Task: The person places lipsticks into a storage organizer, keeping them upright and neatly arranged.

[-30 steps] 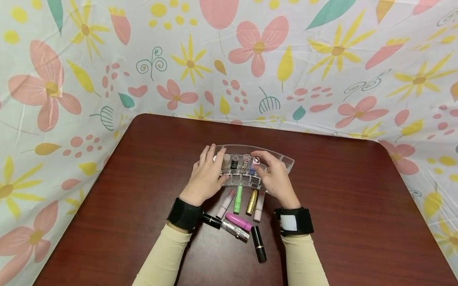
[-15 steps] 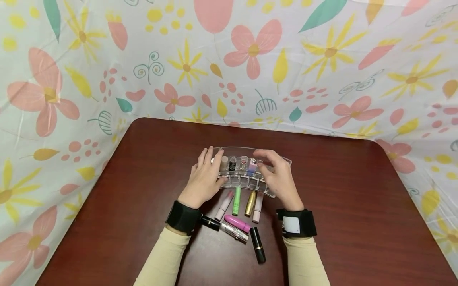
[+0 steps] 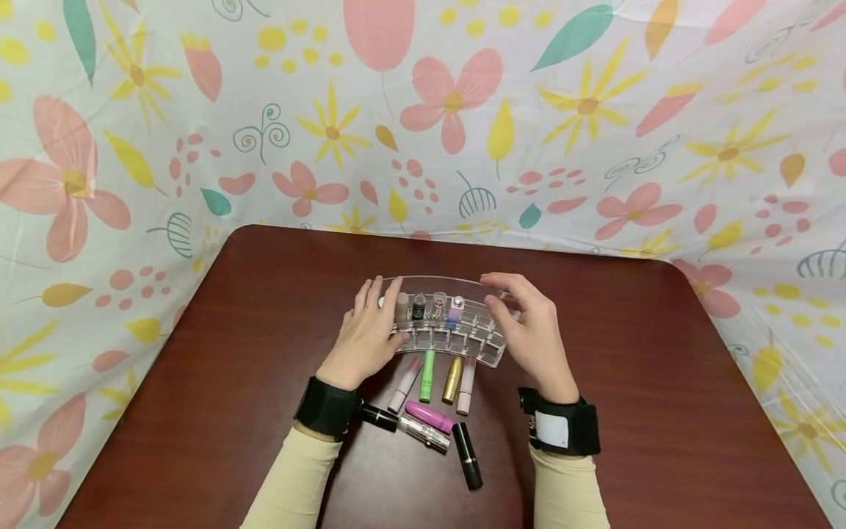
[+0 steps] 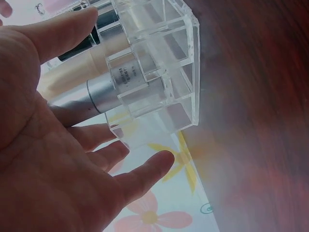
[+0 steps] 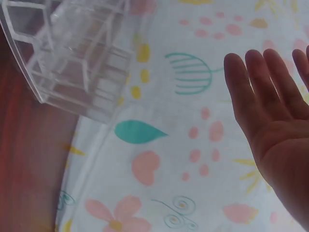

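A clear curved makeup organizer (image 3: 485,345) with tiered compartments stands mid-table, its back row partly filled. Among the tubes there are a black-capped one (image 3: 418,306), a clear-capped one (image 3: 439,306) and a pink-blue one (image 3: 456,308). My left hand (image 3: 363,330) spans the organizer's left end, fingers over the back and thumb toward the front. In the left wrist view a silver tube (image 4: 89,99) sits in an end compartment, close to the palm. My right hand (image 3: 532,327) is at the organizer's right end with nothing in it; its fingers (image 5: 263,92) look extended in the right wrist view.
Several loose cosmetic tubes lie before the organizer, including a green one (image 3: 427,376), a gold one (image 3: 452,380), a magenta one (image 3: 429,416), a silver one (image 3: 423,432) and a black one (image 3: 467,455). A floral cloth (image 3: 423,132) hangs behind the brown table (image 3: 648,382).
My right hand has let go of the pink-blue tube, which stands in the back row, and moved off to the right. My left hand keeps its place on the organizer.
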A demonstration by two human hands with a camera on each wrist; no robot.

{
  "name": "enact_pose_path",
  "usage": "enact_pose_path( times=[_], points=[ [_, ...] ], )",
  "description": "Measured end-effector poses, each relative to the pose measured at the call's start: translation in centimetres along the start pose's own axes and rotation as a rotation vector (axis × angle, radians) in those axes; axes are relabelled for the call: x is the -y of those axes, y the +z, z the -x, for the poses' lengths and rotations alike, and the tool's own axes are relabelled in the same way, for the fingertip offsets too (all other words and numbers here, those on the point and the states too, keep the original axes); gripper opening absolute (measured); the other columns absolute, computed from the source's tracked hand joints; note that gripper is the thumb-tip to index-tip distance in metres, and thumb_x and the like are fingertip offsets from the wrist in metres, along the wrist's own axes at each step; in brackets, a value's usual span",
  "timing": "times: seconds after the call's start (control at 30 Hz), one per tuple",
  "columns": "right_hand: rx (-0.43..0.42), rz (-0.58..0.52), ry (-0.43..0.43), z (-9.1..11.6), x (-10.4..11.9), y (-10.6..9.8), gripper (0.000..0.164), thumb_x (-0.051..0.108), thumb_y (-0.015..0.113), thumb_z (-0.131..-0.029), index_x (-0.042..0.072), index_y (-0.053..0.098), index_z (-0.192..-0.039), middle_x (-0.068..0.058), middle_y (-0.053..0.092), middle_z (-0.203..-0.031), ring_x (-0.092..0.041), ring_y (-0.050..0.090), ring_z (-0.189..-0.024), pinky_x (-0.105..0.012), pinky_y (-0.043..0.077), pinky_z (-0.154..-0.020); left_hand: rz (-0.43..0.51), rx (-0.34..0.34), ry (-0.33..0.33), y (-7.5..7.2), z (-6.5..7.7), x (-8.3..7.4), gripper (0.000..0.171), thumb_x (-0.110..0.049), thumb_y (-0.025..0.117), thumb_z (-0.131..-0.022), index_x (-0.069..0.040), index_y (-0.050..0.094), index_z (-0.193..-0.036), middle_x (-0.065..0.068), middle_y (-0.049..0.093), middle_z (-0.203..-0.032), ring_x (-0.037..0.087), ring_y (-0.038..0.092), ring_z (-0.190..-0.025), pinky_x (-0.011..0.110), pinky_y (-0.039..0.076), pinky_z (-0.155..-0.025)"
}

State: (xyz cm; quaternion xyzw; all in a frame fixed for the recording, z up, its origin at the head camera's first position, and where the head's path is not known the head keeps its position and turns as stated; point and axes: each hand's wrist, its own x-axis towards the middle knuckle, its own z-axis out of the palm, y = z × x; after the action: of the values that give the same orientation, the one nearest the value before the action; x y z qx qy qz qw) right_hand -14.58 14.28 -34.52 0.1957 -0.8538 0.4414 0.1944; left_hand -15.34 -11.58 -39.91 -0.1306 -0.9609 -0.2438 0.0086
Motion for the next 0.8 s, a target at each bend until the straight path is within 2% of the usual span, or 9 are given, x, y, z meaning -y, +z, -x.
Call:
enact_pose_path(
  times=[0.13, 0.27, 0.37, 0.47, 0.57, 0.63, 0.73, 0.8],
  points=[
    [-0.034, -0.003, -0.046, 0.1, 0.7, -1.1, 0.027, 0.003, 0.063, -0.099, 0.013, 0.070, -0.122, -0.003, 0.071, -0.120, -0.013, 0.065, -0.093, -0.013, 0.046, -0.073, 0.038, 0.008, 0.017, -0.3, -0.1, -0.4, 0.093, -0.030, 0.074, -0.094, -0.022, 0.013, -0.164, 0.023, 0.014, -0.168, 0.040, 0.014, -0.157, 0.069, 0.037, -0.110],
    [-0.015, -0.006, -0.045, 0.6, 1.4, -1.6, 0.027, 0.005, 0.063, -0.099, 0.016, 0.070, -0.122, -0.004, 0.072, -0.115, -0.015, 0.069, -0.089, -0.017, 0.045, -0.063, 0.033, 0.002, 0.011, -1.4, 0.7, -0.9, 0.092, -0.029, 0.074, -0.094, -0.021, 0.014, -0.163, 0.024, 0.011, -0.169, 0.043, 0.015, -0.156, 0.069, 0.035, -0.112],
    [-0.010, 0.007, -0.050, 0.8, 1.8, -1.7, 0.026, 0.005, 0.064, -0.099, 0.017, 0.071, -0.121, -0.004, 0.073, -0.110, -0.015, 0.071, -0.089, -0.018, 0.044, -0.061, 0.000, -0.069, 0.048, -2.8, 1.6, -1.8, 0.091, -0.030, 0.075, -0.093, -0.019, 0.017, -0.163, 0.022, 0.012, -0.169, 0.043, 0.019, -0.155, 0.068, 0.035, -0.112],
    [-0.019, 0.035, -0.090, 0.9, 2.3, -1.8, 0.026, 0.002, 0.066, -0.096, 0.014, 0.072, -0.118, -0.003, 0.073, -0.105, -0.012, 0.069, -0.086, -0.017, 0.043, -0.060, -0.044, -0.176, 0.127, -4.3, 2.3, -3.5, 0.084, -0.031, 0.073, -0.095, -0.016, 0.024, -0.161, 0.020, 0.022, -0.166, 0.040, 0.036, -0.148, 0.063, 0.041, -0.109],
    [0.000, 0.066, -0.147, 0.9, 2.6, -2.0, 0.025, 0.000, 0.069, -0.094, 0.012, 0.072, -0.116, -0.002, 0.073, -0.103, -0.009, 0.064, -0.084, -0.016, 0.042, -0.060, -0.089, -0.250, 0.221, -5.3, 3.4, -6.0, 0.070, -0.031, 0.072, -0.096, -0.013, 0.038, -0.155, 0.016, 0.044, -0.154, 0.032, 0.059, -0.126, 0.051, 0.054, -0.096],
    [0.043, 0.078, -0.187, 1.0, 2.5, -2.1, 0.025, -0.001, 0.070, -0.092, 0.012, 0.072, -0.114, -0.001, 0.073, -0.102, -0.006, 0.062, -0.083, -0.016, 0.043, -0.061, -0.141, -0.257, 0.287, -5.5, 4.2, -7.7, 0.058, -0.032, 0.072, -0.096, -0.011, 0.051, -0.145, 0.011, 0.058, -0.136, 0.025, 0.067, -0.104, 0.041, 0.058, -0.082],
    [0.147, 0.090, -0.231, 1.4, 2.1, -2.1, 0.027, -0.004, 0.070, -0.091, 0.012, 0.073, -0.113, 0.001, 0.073, -0.102, -0.004, 0.059, -0.081, -0.016, 0.046, -0.062, -0.223, -0.214, 0.386, -4.8, 5.7, -10.2, 0.042, -0.037, 0.071, -0.095, -0.013, 0.062, -0.129, 0.003, 0.064, -0.112, 0.017, 0.067, -0.081, 0.030, 0.057, -0.064],
    [0.237, 0.096, -0.242, 1.7, 1.6, -2.1, 0.029, -0.005, 0.069, -0.091, 0.014, 0.073, -0.113, 0.002, 0.073, -0.105, -0.003, 0.057, -0.080, -0.020, 0.049, -0.064, -0.290, -0.177, 0.426, -3.8, 6.5, -11.6, 0.036, -0.042, 0.070, -0.095, -0.017, 0.065, -0.121, 0.000, 0.064, -0.104, 0.014, 0.065, -0.077, 0.028, 0.053, -0.059]
  ],
)
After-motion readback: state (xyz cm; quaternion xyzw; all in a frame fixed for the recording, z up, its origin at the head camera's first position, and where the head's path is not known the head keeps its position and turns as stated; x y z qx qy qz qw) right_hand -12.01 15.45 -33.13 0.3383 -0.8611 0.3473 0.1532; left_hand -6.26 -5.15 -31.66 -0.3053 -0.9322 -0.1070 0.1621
